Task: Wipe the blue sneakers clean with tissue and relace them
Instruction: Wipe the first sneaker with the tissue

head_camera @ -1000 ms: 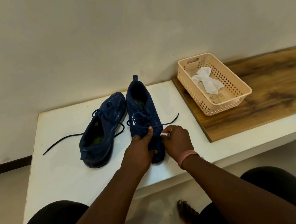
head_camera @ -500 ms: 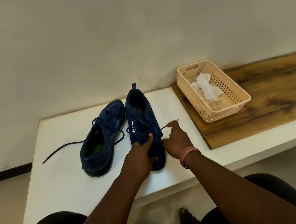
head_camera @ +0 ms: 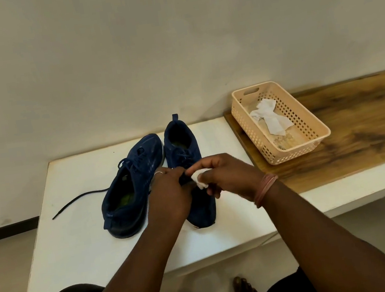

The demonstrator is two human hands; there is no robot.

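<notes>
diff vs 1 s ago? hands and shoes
The right hand slid from the toe side up over the laces of the right sneaker, its tissue wad now showing more. The left hand keeps holding that sneaker. The left sneaker and the basket stayed put.

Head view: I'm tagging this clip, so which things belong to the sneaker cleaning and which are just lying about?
In the job:
right sneaker
left sneaker
tissue wad held in the right hand
left hand on the right sneaker
loose lace

Lying about:
beige basket
crumpled tissue inside it
wooden board
</notes>
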